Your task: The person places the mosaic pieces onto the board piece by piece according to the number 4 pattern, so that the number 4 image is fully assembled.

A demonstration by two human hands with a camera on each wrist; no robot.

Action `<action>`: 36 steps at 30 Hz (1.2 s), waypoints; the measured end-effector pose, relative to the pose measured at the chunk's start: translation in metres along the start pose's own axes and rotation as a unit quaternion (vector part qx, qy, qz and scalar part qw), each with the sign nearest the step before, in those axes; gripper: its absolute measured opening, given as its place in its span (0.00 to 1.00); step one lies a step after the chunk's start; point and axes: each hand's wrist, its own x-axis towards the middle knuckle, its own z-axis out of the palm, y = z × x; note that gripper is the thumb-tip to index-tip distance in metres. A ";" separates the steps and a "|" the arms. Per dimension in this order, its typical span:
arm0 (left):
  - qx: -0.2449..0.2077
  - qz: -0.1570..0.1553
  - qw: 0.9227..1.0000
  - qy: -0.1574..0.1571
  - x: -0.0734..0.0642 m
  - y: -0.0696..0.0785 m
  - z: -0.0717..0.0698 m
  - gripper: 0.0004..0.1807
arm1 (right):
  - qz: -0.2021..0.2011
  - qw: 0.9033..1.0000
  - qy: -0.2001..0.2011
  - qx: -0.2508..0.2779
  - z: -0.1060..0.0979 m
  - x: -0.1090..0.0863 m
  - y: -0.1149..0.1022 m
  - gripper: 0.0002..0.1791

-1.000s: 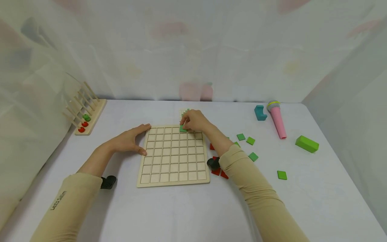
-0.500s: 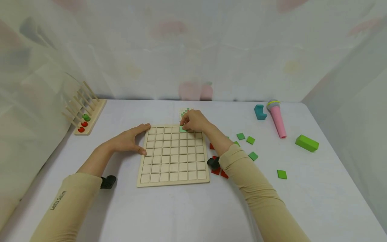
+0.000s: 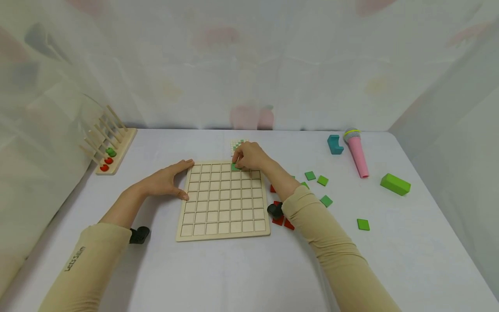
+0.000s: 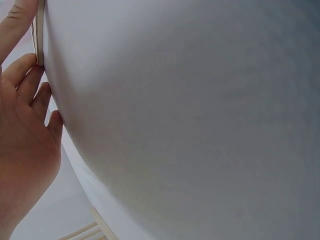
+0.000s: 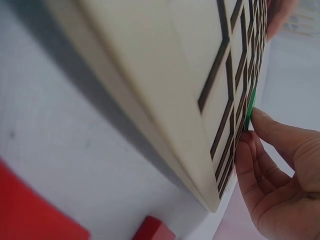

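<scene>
A square wooden grid board (image 3: 224, 193) lies flat on the white table. My left hand (image 3: 163, 181) rests along its left edge, thumb and fingers spread; in the left wrist view the fingertips of the left hand (image 4: 31, 117) reach the board's side (image 4: 40, 35). At the board's far edge my right hand (image 3: 252, 156) pinches a green square tile (image 3: 235, 167) at a cell of the far row. From the right wrist, the green tile (image 5: 251, 109) shows low against the grid, with the right thumb (image 5: 272, 131) at its edge.
Behind the board lies a small patterned grid card (image 3: 238, 144), partly covered. Red tiles (image 3: 278, 221) and green tiles (image 3: 326, 201) are scattered rightward. Further off are a pink toy microphone (image 3: 358, 154), teal block (image 3: 335, 144) and green block (image 3: 395, 184). A peg rack (image 3: 126, 141) stands far left.
The green tile's face looks lighter half a second ago and darker now, its place on the far row nearly the same. Both hands hold almost still.
</scene>
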 end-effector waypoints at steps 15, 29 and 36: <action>-0.005 -0.001 1.000 0.000 -0.001 0.000 0.000 0.67 | -0.011 1.000 -0.015 -0.013 -0.008 -0.004 0.003 0.08; -0.002 -0.002 1.000 0.001 0.000 -0.002 0.000 0.68 | -0.016 1.000 0.006 -0.004 -0.040 -0.018 0.029 0.12; -0.003 -0.003 1.000 0.002 0.001 -0.004 0.001 0.68 | 0.005 1.000 0.011 0.000 -0.057 -0.029 0.050 0.13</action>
